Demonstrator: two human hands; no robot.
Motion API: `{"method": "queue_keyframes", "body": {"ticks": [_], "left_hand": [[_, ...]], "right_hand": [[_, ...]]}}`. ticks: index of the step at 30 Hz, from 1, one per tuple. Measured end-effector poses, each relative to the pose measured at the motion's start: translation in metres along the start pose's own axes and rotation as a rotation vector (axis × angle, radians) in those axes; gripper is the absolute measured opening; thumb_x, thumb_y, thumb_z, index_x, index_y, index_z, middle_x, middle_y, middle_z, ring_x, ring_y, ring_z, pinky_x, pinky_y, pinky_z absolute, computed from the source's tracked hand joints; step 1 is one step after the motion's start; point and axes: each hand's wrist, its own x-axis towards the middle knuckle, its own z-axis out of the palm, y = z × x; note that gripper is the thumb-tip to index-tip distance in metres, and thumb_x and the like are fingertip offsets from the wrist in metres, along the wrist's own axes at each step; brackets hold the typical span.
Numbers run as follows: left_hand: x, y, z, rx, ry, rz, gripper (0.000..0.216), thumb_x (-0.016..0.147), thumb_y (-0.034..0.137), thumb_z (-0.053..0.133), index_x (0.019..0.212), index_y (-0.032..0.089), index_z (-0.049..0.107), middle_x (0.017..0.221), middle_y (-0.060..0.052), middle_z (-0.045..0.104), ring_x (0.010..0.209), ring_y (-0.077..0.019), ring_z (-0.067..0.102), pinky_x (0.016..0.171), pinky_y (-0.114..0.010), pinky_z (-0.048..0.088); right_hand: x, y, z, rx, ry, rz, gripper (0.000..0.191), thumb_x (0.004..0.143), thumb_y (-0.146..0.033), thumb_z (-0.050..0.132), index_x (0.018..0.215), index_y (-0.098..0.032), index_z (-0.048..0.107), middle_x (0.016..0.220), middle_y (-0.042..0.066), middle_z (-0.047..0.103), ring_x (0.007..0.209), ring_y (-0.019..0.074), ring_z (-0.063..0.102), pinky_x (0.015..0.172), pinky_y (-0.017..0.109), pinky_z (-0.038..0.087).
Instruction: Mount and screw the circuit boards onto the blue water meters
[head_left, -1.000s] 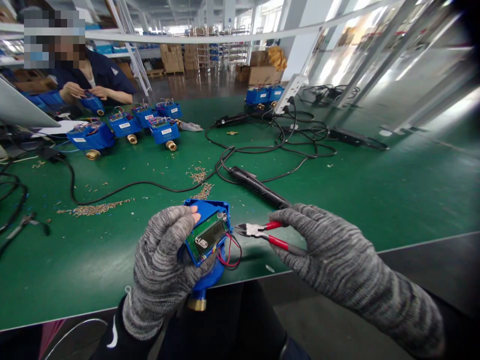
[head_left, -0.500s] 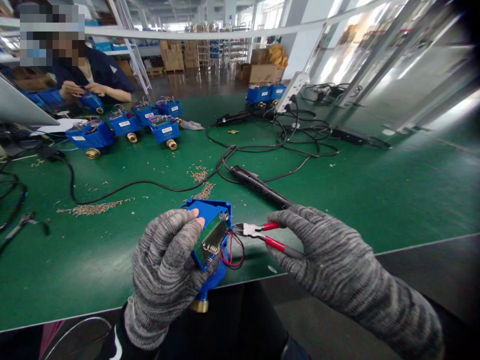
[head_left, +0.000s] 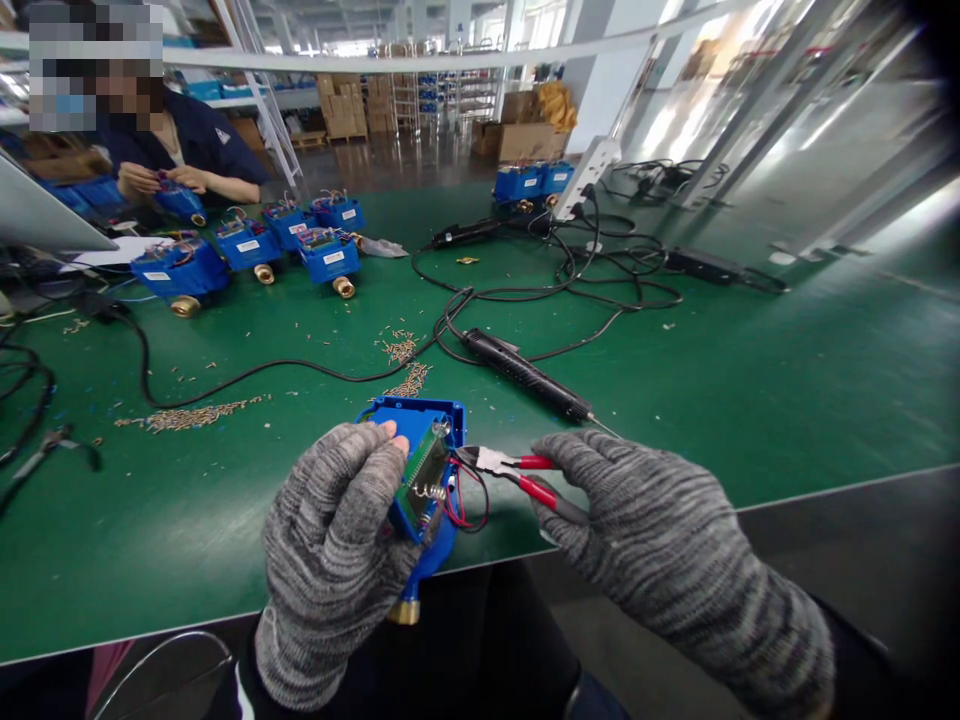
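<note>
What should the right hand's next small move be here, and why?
Probably ease the cutters slightly left and down onto the wires. The right hand holds their tips right beside the board, above the red and black wire loop, and the left hand grips the meter with the board tilted toward them. Whether the tips already touch a wire cannot be told.

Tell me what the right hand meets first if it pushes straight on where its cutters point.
Probably the red and black wires at the circuit board of the blue meter in the left hand; the cutters look nearly there, depth unclear.
</note>
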Motion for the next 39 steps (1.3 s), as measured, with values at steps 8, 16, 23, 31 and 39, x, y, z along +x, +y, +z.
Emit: {"method": "queue_keyframes", "body": {"ticks": [8,16,23,31,39], "left_hand": [[0.004,0.004,0.001,-0.064,-0.024,-0.130,0.055,0.076,0.027,0.075,0.126,0.019,0.053,0.120,-0.014,0.064,0.112,-0.0309,0.063,0.091,-0.053,0.060],[0.002,0.000,0.004,-0.027,0.006,-0.073,0.057,0.074,0.031,0.078,0.123,0.017,0.055,0.118,-0.014,0.066,0.111,-0.0286,0.064,0.091,-0.047,0.060],[0.000,-0.002,0.005,0.008,0.023,0.000,0.059,0.072,0.033,0.079,0.123,0.016,0.055,0.121,-0.012,0.065,0.114,-0.0279,0.063,0.096,-0.045,0.057],[0.003,-0.001,0.006,-0.009,0.017,0.015,0.053,0.076,0.030,0.075,0.123,0.018,0.055,0.119,-0.012,0.066,0.114,-0.0269,0.063,0.097,-0.044,0.057],[0.005,0.000,0.007,-0.070,-0.003,-0.097,0.058,0.075,0.037,0.076,0.124,0.018,0.053,0.116,-0.012,0.066,0.104,-0.0289,0.067,0.086,-0.047,0.063]], "right_hand": [[-0.004,0.030,0.029,0.514,0.003,0.371,0.023,0.081,-0.035,0.063,0.097,-0.018,0.065,0.085,0.005,0.068,0.071,0.0204,0.065,0.065,0.033,0.053],[-0.002,-0.018,0.043,0.981,0.191,0.301,0.018,0.087,-0.027,0.061,0.104,-0.024,0.056,0.096,0.002,0.063,0.088,0.0186,0.065,0.078,0.034,0.057],[0.032,-0.042,0.044,1.072,0.077,0.338,0.015,0.081,-0.030,0.064,0.089,-0.020,0.057,0.084,0.001,0.062,0.073,0.0167,0.060,0.070,0.034,0.055],[0.035,-0.035,0.045,0.937,0.147,0.211,0.013,0.085,-0.027,0.058,0.096,-0.019,0.058,0.091,0.004,0.065,0.081,0.0189,0.064,0.078,0.036,0.056],[0.027,-0.029,0.044,0.923,0.249,0.173,0.009,0.091,-0.024,0.055,0.099,-0.020,0.055,0.095,0.005,0.066,0.087,0.0181,0.067,0.075,0.031,0.058]]}}
